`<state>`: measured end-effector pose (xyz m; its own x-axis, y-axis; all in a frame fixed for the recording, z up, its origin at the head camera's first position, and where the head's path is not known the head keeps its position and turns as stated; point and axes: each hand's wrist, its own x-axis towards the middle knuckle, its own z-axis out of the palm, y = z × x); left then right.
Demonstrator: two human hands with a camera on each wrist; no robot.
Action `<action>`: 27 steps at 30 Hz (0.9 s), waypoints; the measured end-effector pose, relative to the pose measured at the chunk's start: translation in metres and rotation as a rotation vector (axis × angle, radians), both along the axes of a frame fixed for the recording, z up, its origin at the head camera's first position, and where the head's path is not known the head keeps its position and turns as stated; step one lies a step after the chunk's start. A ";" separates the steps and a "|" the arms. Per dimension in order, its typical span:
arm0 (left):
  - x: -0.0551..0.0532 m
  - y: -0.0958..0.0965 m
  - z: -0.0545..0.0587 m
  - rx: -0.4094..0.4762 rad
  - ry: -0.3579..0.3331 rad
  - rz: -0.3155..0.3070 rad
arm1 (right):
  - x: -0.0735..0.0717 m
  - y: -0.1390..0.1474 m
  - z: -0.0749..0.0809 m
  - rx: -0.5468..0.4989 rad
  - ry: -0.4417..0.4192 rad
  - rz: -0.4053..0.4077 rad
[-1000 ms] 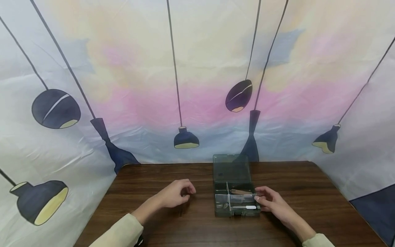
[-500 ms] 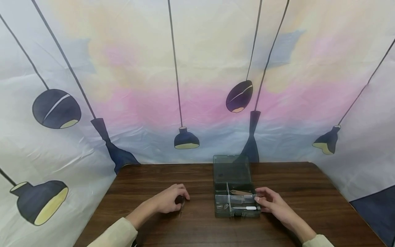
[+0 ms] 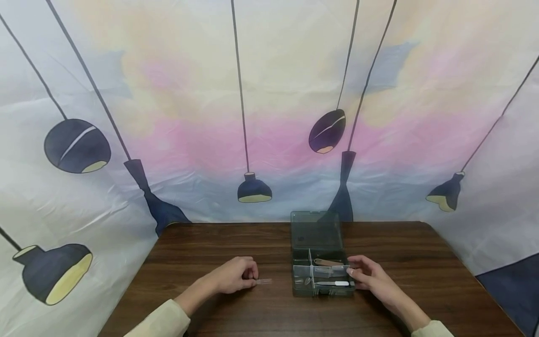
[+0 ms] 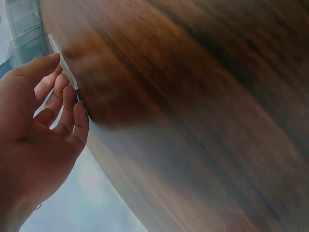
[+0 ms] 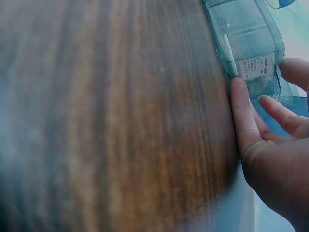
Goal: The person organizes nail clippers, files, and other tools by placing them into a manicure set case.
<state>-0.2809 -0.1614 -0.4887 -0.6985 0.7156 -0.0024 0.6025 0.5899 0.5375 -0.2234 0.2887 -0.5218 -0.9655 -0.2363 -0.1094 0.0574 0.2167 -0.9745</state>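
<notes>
Left of the box, my left hand (image 3: 236,275) pinches a small clear plastic strip (image 3: 264,281) between thumb and fingers, close over the table. In the left wrist view the strip (image 4: 67,72) looks thin and whitish, partly covered by the fingertips. A smoky green see-through plastic box (image 3: 298,291) stands with its lid (image 3: 316,229) raised at the back. Clear dividers (image 3: 303,270) split its inside into compartments. My right hand (image 3: 375,277) holds the box's right side, the thumb at the rim. A printed label (image 5: 256,66) shows through the wall.
Inside the box lie a tan slim piece (image 3: 328,262) at the back and a thin tool with a white handle (image 3: 342,283) at the front. The brown wooden table (image 3: 261,313) meets a hanging cloth (image 3: 202,154) printed with lamps.
My left hand has drawn back slightly left, reached down to the table, and now holds the clear strip, which sticks out to the right. My right hand and the box stay in place.
</notes>
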 end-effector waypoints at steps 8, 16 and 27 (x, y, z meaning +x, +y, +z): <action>0.000 0.003 -0.006 0.025 -0.039 0.005 | 0.000 0.000 -0.001 -0.008 -0.001 -0.002; 0.010 0.024 0.005 0.108 0.022 -0.063 | 0.000 -0.001 -0.001 -0.007 0.000 -0.002; 0.018 0.084 0.029 0.165 0.148 -0.112 | 0.001 -0.001 0.000 -0.004 0.011 -0.010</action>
<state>-0.2626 -0.0775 -0.4600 -0.5991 0.7706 0.2172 0.7385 0.4270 0.5218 -0.2229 0.2881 -0.5221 -0.9688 -0.2275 -0.0980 0.0488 0.2125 -0.9759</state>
